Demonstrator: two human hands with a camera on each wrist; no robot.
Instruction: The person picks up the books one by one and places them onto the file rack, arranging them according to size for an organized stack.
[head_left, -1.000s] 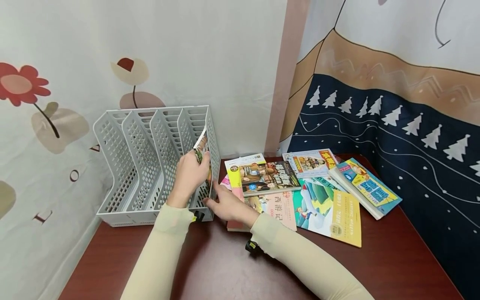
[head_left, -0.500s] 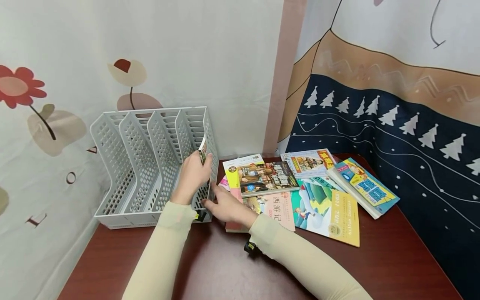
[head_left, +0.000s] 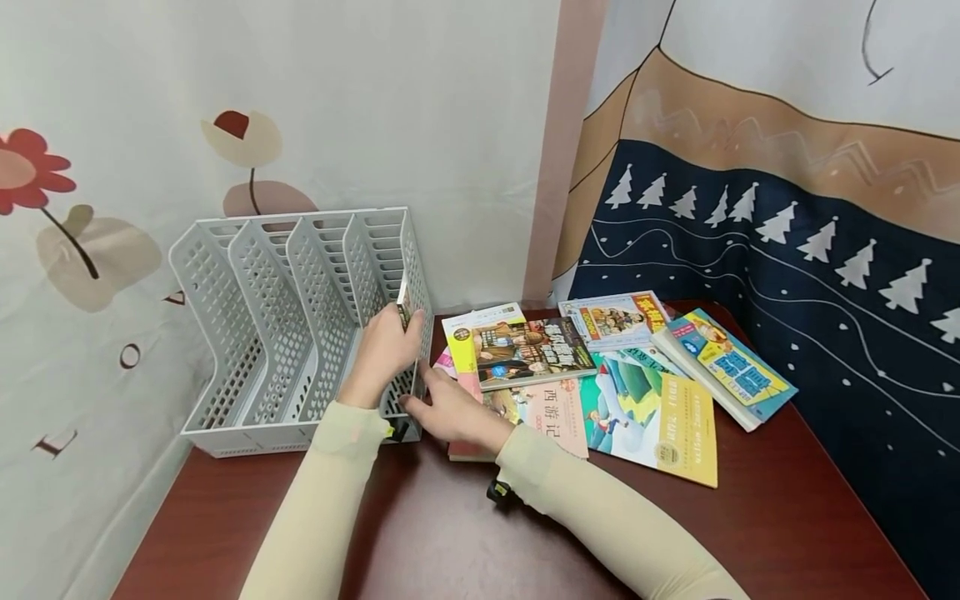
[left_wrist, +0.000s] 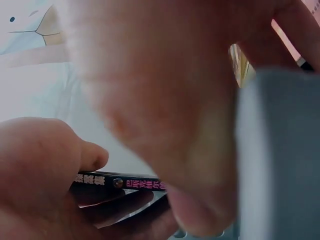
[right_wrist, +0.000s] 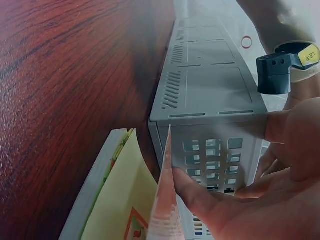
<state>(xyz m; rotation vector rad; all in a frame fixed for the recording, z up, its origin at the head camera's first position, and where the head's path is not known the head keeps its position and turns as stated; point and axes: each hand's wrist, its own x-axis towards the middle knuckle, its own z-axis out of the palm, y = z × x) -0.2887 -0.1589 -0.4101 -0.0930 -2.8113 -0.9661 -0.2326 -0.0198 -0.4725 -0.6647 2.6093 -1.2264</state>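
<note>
A light grey perforated file rack (head_left: 300,437) with several upright slots stands at the left of the table. My left hand (head_left: 382,350) pinches a thin book (left_wrist: 145,184) between thumb and fingers; its dark spine carries pink and white lettering. The book stands in the rack's rightmost slot, close to the right wall, and the hand and wall hide most of it. Lower down, my right hand (head_left: 457,408) grips the front edge of the rack's right wall. Its thumb lies at the slot's opening, and its fingers (right_wrist: 195,195) rest along the wall's outer side.
Right of the rack lies a spread of overlapping books: a dark comic-style book (head_left: 532,350), a pink book (head_left: 551,417), a green and yellow book (head_left: 652,417), a white-bordered book (head_left: 618,321) and a blue and yellow book (head_left: 738,367). Patterned curtains (head_left: 480,150) hang behind the table (head_left: 480,525).
The book in my left hand has straightened toward the rack's right wall, and less of it shows. My right hand keeps its hold on the wall. The whole view has shifted slightly.
</note>
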